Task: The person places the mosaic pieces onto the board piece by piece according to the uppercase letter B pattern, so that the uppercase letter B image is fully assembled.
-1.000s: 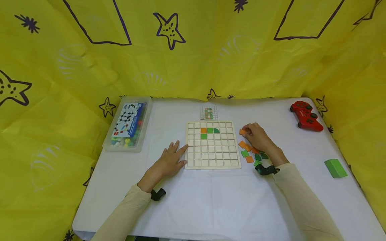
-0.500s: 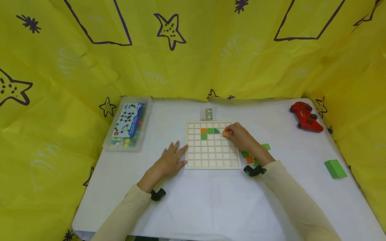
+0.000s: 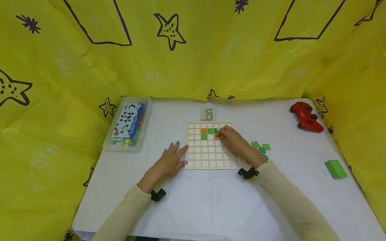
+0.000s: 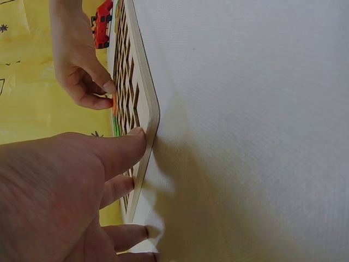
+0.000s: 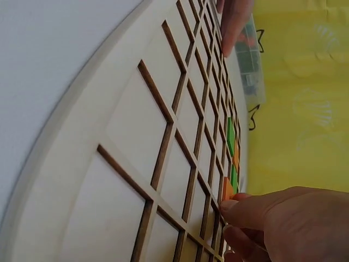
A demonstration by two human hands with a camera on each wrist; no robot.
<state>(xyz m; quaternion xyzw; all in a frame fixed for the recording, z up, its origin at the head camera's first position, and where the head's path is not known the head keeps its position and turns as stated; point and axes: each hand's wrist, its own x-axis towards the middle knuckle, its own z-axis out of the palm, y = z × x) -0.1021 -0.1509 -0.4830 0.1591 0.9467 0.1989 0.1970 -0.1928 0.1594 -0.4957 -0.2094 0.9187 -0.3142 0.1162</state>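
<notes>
A pale wooden grid board (image 3: 205,156) lies on the white table. My right hand (image 3: 231,138) pinches an orange square tile (image 3: 216,136) between thumb and fingertips, low over a cell just below a dark green quarter-round tile (image 3: 215,131). In the right wrist view, the orange tile (image 5: 227,188) stands at the fingertips, close to the grid. An orange tile (image 3: 203,131) and two green square tiles, one beside it (image 3: 210,131) and one below it (image 3: 204,137), sit in cells. My left hand (image 3: 169,160) rests with spread fingers, its thumb and index fingertip touching the board's left edge.
Several loose green tiles (image 3: 255,144) lie right of the board, partly hidden by the right forearm. A small printed grid card (image 3: 209,113) lies behind the board. A clear plastic box (image 3: 128,124) stands left; a red game controller (image 3: 306,116) and green block (image 3: 335,168) lie right.
My right hand has carried the orange tile leftward from the loose tiles, across the board's right edge, to a cell under the quarter-round tile. The left hand has stayed still.
</notes>
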